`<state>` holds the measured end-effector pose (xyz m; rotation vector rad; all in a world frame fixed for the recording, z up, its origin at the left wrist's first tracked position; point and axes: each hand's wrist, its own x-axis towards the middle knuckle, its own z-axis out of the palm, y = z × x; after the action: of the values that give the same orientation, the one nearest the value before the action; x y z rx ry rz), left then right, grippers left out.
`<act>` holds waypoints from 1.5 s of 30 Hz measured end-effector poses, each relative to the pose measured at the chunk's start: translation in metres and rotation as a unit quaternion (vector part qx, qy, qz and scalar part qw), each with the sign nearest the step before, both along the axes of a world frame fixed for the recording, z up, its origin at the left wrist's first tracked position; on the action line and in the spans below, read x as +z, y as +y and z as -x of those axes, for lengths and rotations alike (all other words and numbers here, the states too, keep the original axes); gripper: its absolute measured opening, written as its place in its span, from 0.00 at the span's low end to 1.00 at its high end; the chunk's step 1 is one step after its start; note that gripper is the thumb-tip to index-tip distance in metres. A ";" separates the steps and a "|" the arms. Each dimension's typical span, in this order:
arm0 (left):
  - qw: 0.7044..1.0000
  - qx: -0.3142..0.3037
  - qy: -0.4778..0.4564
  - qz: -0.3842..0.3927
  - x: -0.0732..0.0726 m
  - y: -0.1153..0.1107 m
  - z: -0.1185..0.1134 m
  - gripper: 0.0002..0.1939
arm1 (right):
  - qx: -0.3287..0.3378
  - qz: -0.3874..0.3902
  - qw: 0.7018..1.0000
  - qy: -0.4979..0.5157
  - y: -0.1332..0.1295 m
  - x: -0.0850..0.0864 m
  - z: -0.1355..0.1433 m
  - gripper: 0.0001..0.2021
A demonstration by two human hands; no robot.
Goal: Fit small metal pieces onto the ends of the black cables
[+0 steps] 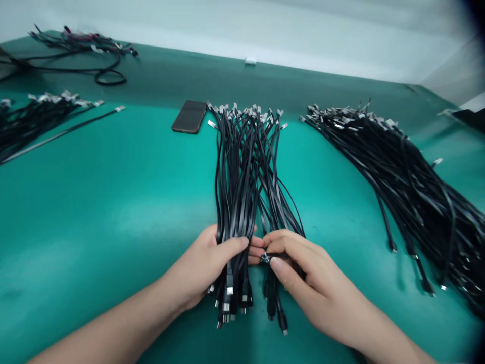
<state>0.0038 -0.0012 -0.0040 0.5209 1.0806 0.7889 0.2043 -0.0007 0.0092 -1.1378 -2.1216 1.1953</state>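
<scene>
My left hand is wrapped round a thick bundle of flat black USB cables, thumb across the top and fingertips showing on the far side. Silver plugs hang out below that hand, and the other metal ends fan out at the far end. Just right of it, my right hand pinches a dark twist tie with a shiny tip between thumb and fingers. Beneath my right hand runs a smaller group of the same cables, its connectors pointing toward me.
A phone lies left of the bundle's far end. A large pile of black cables covers the right side, with another pile at the left edge. Tangled cords lie at the back left, and a small white object by the wall.
</scene>
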 end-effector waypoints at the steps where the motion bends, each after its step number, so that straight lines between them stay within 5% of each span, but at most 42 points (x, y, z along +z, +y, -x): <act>1: 1.000 0.008 0.003 0.008 0.001 0.000 -0.001 0.09 | 0.000 -0.002 1.000 0.000 0.000 0.000 0.000 0.07; 13: 0.999 -0.021 0.012 -0.027 0.000 0.003 0.000 0.14 | 0.009 0.040 0.999 0.012 -0.005 0.000 -0.002 0.07; 21: 0.994 -0.039 0.077 -0.061 -0.004 0.002 0.001 0.19 | -0.032 0.243 0.948 0.206 -0.008 -0.009 0.008 0.11; 29: 0.994 -0.016 0.093 -0.054 -0.004 -0.002 0.000 0.22 | -0.046 0.106 0.973 0.201 -0.013 -0.009 0.008 0.06; 37: 0.989 -0.029 0.124 -0.073 -0.005 -0.006 -0.003 0.21 | -0.005 0.208 0.947 0.246 -0.018 -0.010 0.018 0.09; 45: 0.994 -0.032 0.084 -0.063 -0.001 -0.003 0.000 0.15 | -0.040 0.145 0.956 0.251 -0.020 -0.012 0.020 0.11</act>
<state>0.0043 -0.0039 -0.0046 0.7354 1.1689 0.7702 0.1846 -0.0211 -0.0029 -0.8965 -1.5412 1.5958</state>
